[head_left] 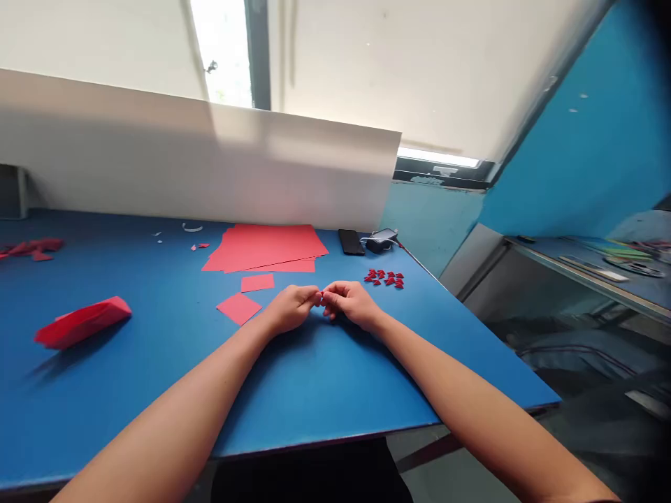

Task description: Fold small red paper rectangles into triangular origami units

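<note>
Both hands meet over the middle of the blue table. My left hand pinches a small red piece of folded paper, mostly hidden by the fingers. My right hand grips the same piece from the other side, thumb and forefinger closed on it. To the left of my left hand lie two small red paper squares, one turned at an angle. Several small folded red paper pieces sit in a cluster beyond my right hand.
A stack of red paper sheets lies at the back, beside a black phone and a dark device with a white cable. A larger folded red paper shape stands at left, with red scraps behind it. A white board backs the table.
</note>
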`<state>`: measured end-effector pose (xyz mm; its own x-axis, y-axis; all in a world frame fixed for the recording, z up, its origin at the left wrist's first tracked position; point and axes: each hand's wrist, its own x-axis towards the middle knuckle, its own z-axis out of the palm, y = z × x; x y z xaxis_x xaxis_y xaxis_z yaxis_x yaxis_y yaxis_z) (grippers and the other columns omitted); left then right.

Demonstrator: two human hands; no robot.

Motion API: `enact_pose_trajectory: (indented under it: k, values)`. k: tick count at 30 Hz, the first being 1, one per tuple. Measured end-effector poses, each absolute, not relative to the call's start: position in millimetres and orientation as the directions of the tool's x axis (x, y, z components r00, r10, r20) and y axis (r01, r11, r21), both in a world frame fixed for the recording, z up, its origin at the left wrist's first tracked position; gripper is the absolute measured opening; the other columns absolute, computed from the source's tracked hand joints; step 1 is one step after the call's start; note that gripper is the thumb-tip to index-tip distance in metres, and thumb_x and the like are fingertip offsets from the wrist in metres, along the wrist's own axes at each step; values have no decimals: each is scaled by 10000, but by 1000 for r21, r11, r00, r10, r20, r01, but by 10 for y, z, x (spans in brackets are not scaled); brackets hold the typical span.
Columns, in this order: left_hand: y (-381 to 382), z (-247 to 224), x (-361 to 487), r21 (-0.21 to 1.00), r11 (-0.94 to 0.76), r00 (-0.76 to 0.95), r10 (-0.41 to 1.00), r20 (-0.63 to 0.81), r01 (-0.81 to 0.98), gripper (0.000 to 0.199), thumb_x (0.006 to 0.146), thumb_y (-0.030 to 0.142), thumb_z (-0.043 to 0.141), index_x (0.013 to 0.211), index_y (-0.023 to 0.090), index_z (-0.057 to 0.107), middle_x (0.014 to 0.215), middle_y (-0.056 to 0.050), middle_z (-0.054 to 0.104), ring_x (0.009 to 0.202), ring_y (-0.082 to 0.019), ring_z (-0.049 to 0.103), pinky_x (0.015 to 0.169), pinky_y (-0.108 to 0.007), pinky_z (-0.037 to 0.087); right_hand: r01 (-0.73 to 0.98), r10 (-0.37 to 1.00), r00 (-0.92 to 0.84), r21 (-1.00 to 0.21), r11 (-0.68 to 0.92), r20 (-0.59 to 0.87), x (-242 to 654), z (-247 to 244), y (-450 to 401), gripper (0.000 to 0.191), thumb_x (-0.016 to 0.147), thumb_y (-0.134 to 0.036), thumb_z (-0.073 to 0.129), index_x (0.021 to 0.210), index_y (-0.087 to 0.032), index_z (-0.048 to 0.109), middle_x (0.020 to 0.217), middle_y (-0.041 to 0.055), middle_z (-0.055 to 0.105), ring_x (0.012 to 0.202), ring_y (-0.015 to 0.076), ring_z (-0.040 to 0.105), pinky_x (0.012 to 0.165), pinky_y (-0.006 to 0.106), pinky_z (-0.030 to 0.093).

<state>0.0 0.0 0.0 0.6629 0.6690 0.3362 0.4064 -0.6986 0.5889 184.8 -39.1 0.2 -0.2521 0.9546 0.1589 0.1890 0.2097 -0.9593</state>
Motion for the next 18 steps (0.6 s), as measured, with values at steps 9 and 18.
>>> enact_pose_trajectory:
  k: [9,18]
  values:
    - [-40,16,96,597,-699,646,672,362,393,370,943,394,305,800,178,569,747,-21,643,676,-155,571,640,-248,420,327,955,-139,-898,295,263,1832,-4,-380,163,830,-299,583,730,-173,559,559,-18,598,495,102,555,491,205,418]
    - [-11,-26,70,559,-681,616,709,343,474,322,925,322,354,787,197,617,844,-51,708,761,-187,635,673,-263,434,358,947,-213,-882,305,240,1844,44,-407,205,839,-346,554,863,-159,635,606,-7,615,518,126,592,520,237,470]
